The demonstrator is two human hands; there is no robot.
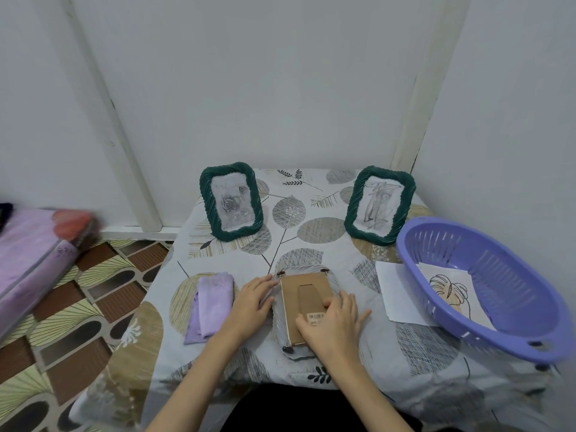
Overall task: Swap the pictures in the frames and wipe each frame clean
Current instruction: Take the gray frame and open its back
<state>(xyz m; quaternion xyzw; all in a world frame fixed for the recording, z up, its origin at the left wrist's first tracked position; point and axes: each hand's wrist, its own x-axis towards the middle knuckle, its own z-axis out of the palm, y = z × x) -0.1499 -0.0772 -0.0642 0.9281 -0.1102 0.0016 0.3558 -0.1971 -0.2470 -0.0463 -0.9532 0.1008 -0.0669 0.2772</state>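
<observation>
- Lilac cleaning cloth (212, 302) lies folded on the tabletop (343, 207), just left of your left hand.
- Behind it, a green twisted-rim frame (231, 201) stands upright at the back left, showing a grey rose picture.
- Your left hand (249, 302) rests with its fingers (265, 283) straight and relaxed against the left edge of the pale frame (304, 310), gripping nothing.
- That pale frame lies face down in the middle of the tabletop, its brown cardboard backing (307, 296) facing up with a barcode sticker near the lower end.
- Your right hand (335, 324) lies flat on the backing, fingers spread and loosely bent, pressing rather than pinching; it covers the lower right part.
- A second green frame (379, 204) stands tilted at the back right, holding a grey ink sketch.
- White paper (394, 294) lies partly under the purple slotted basket (486, 288), which holds a leaf line drawing (450, 289).
</observation>
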